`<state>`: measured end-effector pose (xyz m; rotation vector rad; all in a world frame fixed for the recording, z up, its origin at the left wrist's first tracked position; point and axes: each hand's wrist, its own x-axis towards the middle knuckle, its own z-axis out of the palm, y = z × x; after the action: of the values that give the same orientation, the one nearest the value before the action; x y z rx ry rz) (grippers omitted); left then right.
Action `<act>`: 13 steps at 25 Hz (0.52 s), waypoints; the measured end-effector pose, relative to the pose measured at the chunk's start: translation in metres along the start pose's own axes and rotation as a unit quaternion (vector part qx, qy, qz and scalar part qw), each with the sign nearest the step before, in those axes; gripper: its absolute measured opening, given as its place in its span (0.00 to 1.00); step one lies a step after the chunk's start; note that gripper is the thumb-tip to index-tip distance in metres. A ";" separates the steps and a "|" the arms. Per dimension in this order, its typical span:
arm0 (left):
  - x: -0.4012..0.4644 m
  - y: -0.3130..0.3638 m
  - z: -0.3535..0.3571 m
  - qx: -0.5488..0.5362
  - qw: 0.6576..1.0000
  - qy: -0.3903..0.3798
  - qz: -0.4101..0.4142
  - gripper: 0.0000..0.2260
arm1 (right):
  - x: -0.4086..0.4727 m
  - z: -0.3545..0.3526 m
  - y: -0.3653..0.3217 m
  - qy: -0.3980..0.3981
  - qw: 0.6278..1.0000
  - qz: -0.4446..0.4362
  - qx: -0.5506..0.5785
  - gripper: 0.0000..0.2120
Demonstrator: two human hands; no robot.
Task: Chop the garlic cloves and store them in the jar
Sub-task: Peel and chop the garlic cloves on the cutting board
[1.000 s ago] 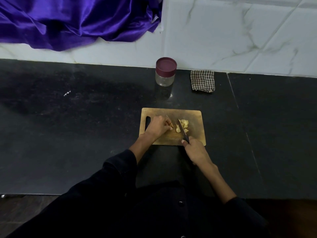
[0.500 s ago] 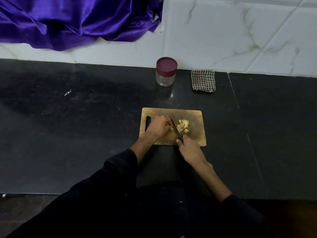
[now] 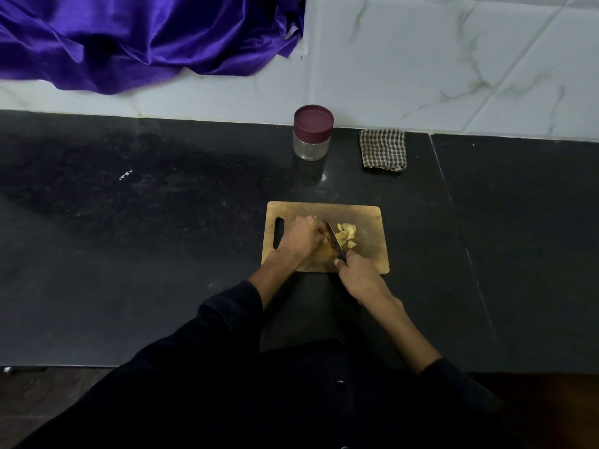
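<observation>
On the board point(image 3: 369, 218), right hand point(image 3: 359, 280) gripping knife point(image 3: 334, 238) has shifted left toward curled left hand point(image 3: 299, 238)

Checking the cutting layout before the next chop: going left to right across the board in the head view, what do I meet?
Board's handle slot → left hand → knife → cut garlic pieces → bare right part of the cutting board.

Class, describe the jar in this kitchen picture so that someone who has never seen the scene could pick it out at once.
Follow the black countertop back to where it meets the white marbled wall. There, straight beyond the wooden cutting board, stands the jar, with a folded checked cloth to its right. It is the only upright container: small, clear and seemingly empty, closed by a round maroon lid.
</observation>
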<state>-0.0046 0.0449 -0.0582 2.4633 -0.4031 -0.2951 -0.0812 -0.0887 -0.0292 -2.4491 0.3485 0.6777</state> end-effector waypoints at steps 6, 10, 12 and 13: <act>-0.003 -0.003 0.001 -0.033 0.999 0.007 0.006 0.06 | 0.003 0.003 0.000 0.000 1.000 -0.003 0.007 0.13; -0.002 -0.005 0.003 -0.026 1.000 0.007 0.008 0.06 | 0.007 0.006 -0.002 0.018 1.000 -0.007 0.007 0.12; -0.003 -0.004 0.003 -0.027 1.000 0.009 0.008 0.06 | 0.009 0.007 -0.004 0.021 1.000 -0.010 0.008 0.12; -0.003 -0.004 0.002 -0.029 0.999 0.011 0.007 0.06 | 0.010 0.007 -0.006 0.023 1.000 -0.014 0.005 0.12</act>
<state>-0.0074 0.0479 -0.0622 2.4040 -0.3967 -0.2702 -0.0733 -0.0808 -0.0366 -2.4579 0.3345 0.6071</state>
